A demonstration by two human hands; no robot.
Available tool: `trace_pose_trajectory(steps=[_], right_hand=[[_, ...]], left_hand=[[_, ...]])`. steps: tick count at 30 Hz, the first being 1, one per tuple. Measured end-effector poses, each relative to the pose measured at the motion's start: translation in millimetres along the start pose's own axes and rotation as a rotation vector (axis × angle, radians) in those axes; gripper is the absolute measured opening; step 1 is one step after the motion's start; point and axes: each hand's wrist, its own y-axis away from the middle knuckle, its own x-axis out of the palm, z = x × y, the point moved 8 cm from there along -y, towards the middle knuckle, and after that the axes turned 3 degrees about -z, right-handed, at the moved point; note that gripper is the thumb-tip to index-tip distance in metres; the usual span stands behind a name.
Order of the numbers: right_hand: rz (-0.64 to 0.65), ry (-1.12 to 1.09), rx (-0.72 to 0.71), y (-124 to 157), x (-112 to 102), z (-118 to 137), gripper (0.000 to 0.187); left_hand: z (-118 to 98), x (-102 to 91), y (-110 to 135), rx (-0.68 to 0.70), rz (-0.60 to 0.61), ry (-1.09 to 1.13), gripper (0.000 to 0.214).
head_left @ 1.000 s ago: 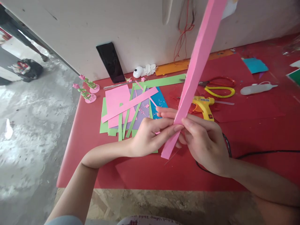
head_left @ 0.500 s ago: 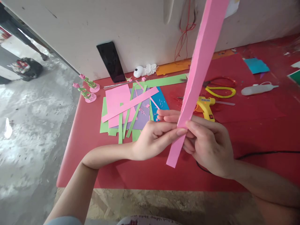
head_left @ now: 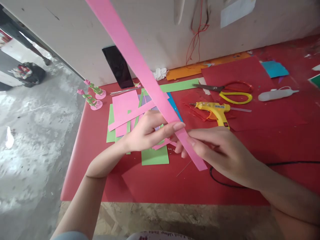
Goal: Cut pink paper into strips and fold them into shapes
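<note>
A long pink paper strip rises from my hands toward the upper left, its lower end slanting down to the right. My left hand pinches it, thumb on top and fingers behind. Close to the lower end, my right hand grips the strip's edge between thumb and fingers. Beneath my left hand lie pink paper, green paper and several cut strips. A yellow glue gun lies beyond my right hand, with scissors behind it, their handles red and yellow.
Against the wall leans a black phone. Two small pink paper flowers on stands are at the table's left edge. A white glue bottle lies at right. A black cable crosses the red table.
The pink strip has swung from leaning right to leaning left, its lower end now pointing right. My left hand moved slightly left. The scissors and glue gun are now uncovered.
</note>
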Motion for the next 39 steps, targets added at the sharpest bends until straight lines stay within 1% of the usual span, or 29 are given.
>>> trace_pose_trajectory(steps=[2,3,5,7,12,15,18,21,23,25,28,32,35,39], right_hand=[[0.087,0.017,0.001,1.1,6.2,1.6,0.027],[0.106,0.02,0.006,1.4,6.9,2.3,0.028],[0.092,0.026,0.005,0.6,4.2,4.7,0.029],[0.064,0.053,-0.026,-0.4,1.1,8.3,0.03],[0.02,0.127,-0.054,1.0,-1.2,9.7,0.035],[-0.005,0.119,-0.041,4.0,-1.4,8.3,0.035],[-0.052,0.074,-0.008,5.0,-3.1,6.9,0.036],[-0.053,-0.02,0.025,3.5,-1.9,6.0,0.036],[-0.022,-0.095,0.055,2.3,0.7,4.3,0.033],[0.002,-0.164,0.079,1.7,2.4,2.5,0.028],[0.001,-0.197,0.086,1.2,2.0,1.8,0.024],[-0.045,-0.162,0.076,-1.0,-0.1,4.6,0.026],[-0.065,-0.16,0.084,-2.2,0.2,5.2,0.03],[-0.09,-0.113,0.072,-2.1,-0.5,3.8,0.029]], left_hand=[[-1.7,-2.4,0.1,0.051,-0.046,-0.036,0.039],[-2.9,-3.6,0.3,0.078,-0.066,-0.056,0.037],[-5.8,-3.5,0.5,0.137,-0.074,-0.088,0.035],[-7.7,-2.6,0.7,0.175,-0.072,-0.125,0.034],[-7.1,3.1,1.3,0.16,-0.037,-0.144,0.035],[-9.4,4.3,1.8,0.166,-0.063,-0.165,0.036],[-13.9,7.2,2.0,0.189,-0.065,-0.165,0.034],[-14.7,8.3,1.8,0.17,-0.064,-0.117,0.034],[-14.3,5.6,2.4,0.161,-0.096,-0.129,0.034],[-14.6,1.0,3.6,0.177,-0.15,-0.19,0.034],[-15.7,-3.1,5.5,0.216,-0.201,-0.268,0.032],[-18.4,0.1,5.5,0.253,-0.177,-0.308,0.031],[-19.5,3.6,4.9,0.253,-0.149,-0.307,0.032],[-17.0,7.5,5.8,0.235,-0.12,-0.296,0.029]])
